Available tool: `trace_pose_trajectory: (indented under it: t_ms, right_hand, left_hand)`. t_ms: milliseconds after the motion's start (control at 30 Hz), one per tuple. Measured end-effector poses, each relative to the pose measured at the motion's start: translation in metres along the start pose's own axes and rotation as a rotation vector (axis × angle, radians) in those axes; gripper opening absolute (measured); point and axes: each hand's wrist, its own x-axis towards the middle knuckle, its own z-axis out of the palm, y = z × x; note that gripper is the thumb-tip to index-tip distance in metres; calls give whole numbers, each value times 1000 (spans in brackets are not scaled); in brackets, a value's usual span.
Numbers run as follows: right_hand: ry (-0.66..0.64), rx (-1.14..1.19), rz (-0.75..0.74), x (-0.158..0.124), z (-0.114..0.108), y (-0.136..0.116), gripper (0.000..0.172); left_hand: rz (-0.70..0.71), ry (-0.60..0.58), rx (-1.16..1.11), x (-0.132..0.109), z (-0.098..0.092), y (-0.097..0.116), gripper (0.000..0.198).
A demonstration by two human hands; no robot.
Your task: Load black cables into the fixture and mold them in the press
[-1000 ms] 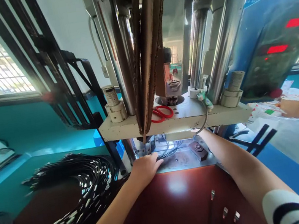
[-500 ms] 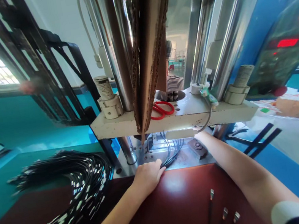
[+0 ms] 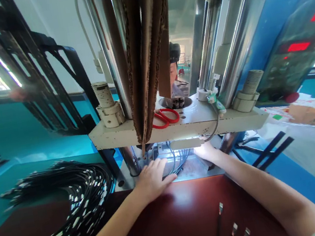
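My left hand (image 3: 152, 179) lies at the front edge of the press's lower metal plate (image 3: 190, 172), fingers stretched forward and thumb apart, holding nothing I can see. Right beside its fingers, several thin dark cables (image 3: 181, 166) run out of a lit metal mould (image 3: 163, 149) under the crossbar. My right hand (image 3: 207, 153) reaches in at the mould's right side. Its fingers go beneath the pale crossbar (image 3: 190, 130) and a white strip light (image 3: 186, 143), so what they touch is hidden.
A big bundle of black cables (image 3: 93, 186) lies on the left. Red-handled scissors (image 3: 169, 116) and upright cardboard (image 3: 148, 62) rest on the crossbar. Several cable ends (image 3: 220, 207) lie on the brown tabletop (image 3: 169, 221). A control box with red displays (image 3: 299, 46) stands right. Another person (image 3: 174, 72) is behind.
My left hand has opened from a closed grip at the cables and moved forward, fingers spreading. My right hand has drawn back slightly, showing more of it. The whole view has shifted a little.
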Motion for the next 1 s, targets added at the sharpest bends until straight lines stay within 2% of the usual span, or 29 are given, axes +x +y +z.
trace_pose_trajectory:
  t_ms: [67, 133, 267, 500, 700, 867, 1000]
  right_hand:
    - [17, -54, -89, -15, 9, -14, 38]
    - [83, -161, -166, -26, 17, -25, 36]
    - [168, -292, -179, -31, 24, -31, 32]
    - [141, -251, -234, -33, 23, -4, 29]
    - [92, -184, -225, -37, 23, 3, 32]
    - [84, -161, -187, -32, 22, -1, 38]
    - [47, -132, -222, -24, 20, -6, 44]
  left_hand:
    - [88, 94, -56, 21, -6, 2, 39]
    - [187, 116, -42, 45, -11, 5, 35]
    - [332, 25, 87, 76, -10, 5, 33]
    - [407, -3, 238, 68, 3, -29, 32]
    - [366, 150, 198, 66, 23, -39, 35]
    - [195, 327, 65, 69, 38, -53, 40]
    - [353, 345, 121, 66, 42, -64, 45]
